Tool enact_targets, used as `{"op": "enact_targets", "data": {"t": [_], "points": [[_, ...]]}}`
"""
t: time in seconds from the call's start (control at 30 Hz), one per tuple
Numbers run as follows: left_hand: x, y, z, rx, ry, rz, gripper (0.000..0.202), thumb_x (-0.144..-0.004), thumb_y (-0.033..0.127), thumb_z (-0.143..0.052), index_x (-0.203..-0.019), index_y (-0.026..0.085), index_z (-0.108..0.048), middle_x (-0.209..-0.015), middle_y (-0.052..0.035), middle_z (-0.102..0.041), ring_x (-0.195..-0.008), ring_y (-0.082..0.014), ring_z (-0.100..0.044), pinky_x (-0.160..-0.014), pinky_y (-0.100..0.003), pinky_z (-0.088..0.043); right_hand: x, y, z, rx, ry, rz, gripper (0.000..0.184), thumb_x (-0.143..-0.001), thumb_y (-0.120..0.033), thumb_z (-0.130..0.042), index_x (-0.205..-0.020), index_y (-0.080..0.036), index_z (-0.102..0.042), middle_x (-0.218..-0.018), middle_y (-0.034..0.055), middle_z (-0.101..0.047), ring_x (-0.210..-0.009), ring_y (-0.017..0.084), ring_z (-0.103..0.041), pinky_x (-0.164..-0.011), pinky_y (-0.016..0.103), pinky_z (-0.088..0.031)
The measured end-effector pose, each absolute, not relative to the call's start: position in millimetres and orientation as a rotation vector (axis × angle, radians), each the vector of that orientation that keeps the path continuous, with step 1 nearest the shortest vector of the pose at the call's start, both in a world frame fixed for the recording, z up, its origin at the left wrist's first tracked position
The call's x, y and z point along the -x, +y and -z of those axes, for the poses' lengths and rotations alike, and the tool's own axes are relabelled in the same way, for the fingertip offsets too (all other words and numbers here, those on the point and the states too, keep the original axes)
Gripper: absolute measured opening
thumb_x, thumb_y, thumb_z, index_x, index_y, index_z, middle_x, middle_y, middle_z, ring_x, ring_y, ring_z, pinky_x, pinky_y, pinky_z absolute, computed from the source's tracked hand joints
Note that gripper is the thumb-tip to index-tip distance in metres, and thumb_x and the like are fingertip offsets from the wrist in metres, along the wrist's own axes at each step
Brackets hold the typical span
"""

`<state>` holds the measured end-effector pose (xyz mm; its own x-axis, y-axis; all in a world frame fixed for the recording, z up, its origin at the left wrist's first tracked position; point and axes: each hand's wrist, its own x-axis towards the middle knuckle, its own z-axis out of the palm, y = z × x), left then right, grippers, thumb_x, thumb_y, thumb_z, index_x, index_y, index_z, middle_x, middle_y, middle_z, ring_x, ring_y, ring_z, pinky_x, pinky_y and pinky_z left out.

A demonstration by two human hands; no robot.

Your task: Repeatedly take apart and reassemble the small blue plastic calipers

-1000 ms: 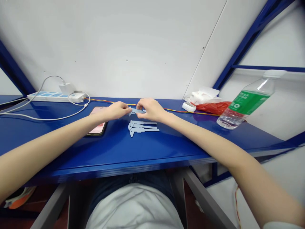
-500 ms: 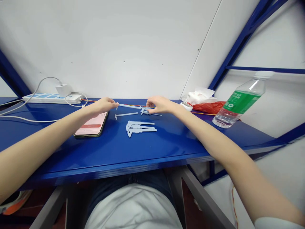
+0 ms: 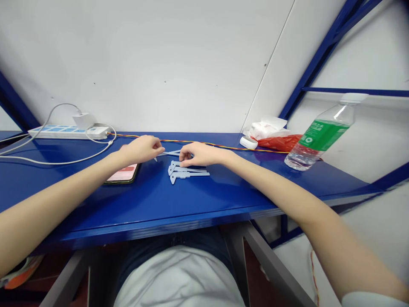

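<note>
My left hand (image 3: 145, 148) is closed in a pinch at one end of a thin pale-grey vernier caliper (image 3: 171, 153) toward the back of the blue table. Two beams seem to cross there, and a small jaw tip shows below the fingers. My right hand (image 3: 200, 153) is closed, thumb and fingers curled at the rearmost of several pale calipers (image 3: 180, 175) laid side by side. Their jaws point left and their beams right. The hand covers part of that rear caliper and what lies behind it, so the exact contact is partly hidden.
A phone (image 3: 123, 174) lies under my left forearm. A power strip (image 3: 68, 131) with white cables stands at the back left. Yellow-red wires run along the back. At the right are a white oval device (image 3: 248, 142), a red bag (image 3: 277, 143), tissues (image 3: 266, 128) and a water bottle (image 3: 322, 134).
Both hands have come nearer the front; the right also moved left, to the grouped calipers. My left hand's caliper is lower. The calipers formerly under my right hand are no longer plainly seen.
</note>
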<state>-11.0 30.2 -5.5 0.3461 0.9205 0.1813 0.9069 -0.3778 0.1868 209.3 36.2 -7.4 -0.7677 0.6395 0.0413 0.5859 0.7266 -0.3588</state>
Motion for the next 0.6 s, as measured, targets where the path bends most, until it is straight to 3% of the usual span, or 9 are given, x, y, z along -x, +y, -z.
{"op": "enact_targets", "data": {"t": [0.13, 0.23, 0.43, 0.6], "points": [[-2.7, 15.3, 2.4, -2.458, 1.705, -0.383, 0.029, -0.077, 0.043, -0.047, -0.077, 0.021, -0.065, -0.081, -0.0052, -0.070, -0.069, -0.0211, -0.060, -0.056, -0.028, -0.036, -205.2, 36.2, 9.7, 1.118, -2.747, -0.352, 0.007, -0.072, -0.024, -0.057, -0.075, -0.019, -0.062, -0.076, 0.0013, -0.067, -0.063, 0.012, -0.056, -0.057, 0.026, -0.038], [-7.8, 8.9, 1.0, -2.331, 1.759, -0.381, 0.031, -0.076, 0.048, -0.050, -0.075, 0.021, -0.066, -0.077, -0.0044, -0.068, -0.066, -0.0209, -0.058, -0.053, -0.028, -0.034, -202.9, 35.9, 10.1, 1.089, -2.686, -0.123, 0.008, -0.069, -0.023, -0.060, -0.076, -0.019, -0.061, -0.081, 0.0023, -0.067, -0.069, 0.014, -0.055, -0.060, 0.026, -0.036], [-8.6, 7.6, -3.4, -2.072, 1.550, -0.588, 0.033, -0.075, 0.052, -0.053, -0.068, 0.021, -0.062, -0.072, -0.0023, -0.062, -0.070, -0.0175, -0.053, -0.063, -0.029, -0.040, -202.1, 34.7, 2.9, 0.988, -2.532, 0.107, 0.013, -0.072, -0.024, -0.060, -0.083, -0.017, -0.060, -0.085, 0.0047, -0.064, -0.076, 0.015, -0.052, -0.066, 0.028, -0.033], [7.9, 20.2, -10.7, -2.011, 1.648, -0.635, 0.032, -0.071, 0.052, -0.057, -0.066, 0.020, -0.061, -0.066, -0.0028, -0.062, -0.069, -0.0178, -0.053, -0.066, -0.030, -0.042, -224.1, 53.2, -1.1, 1.088, -2.548, 0.224, 0.015, -0.070, -0.023, -0.061, -0.084, -0.017, -0.060, -0.087, 0.0047, -0.063, -0.076, 0.016, -0.051, -0.064, 0.028, -0.031]]}}
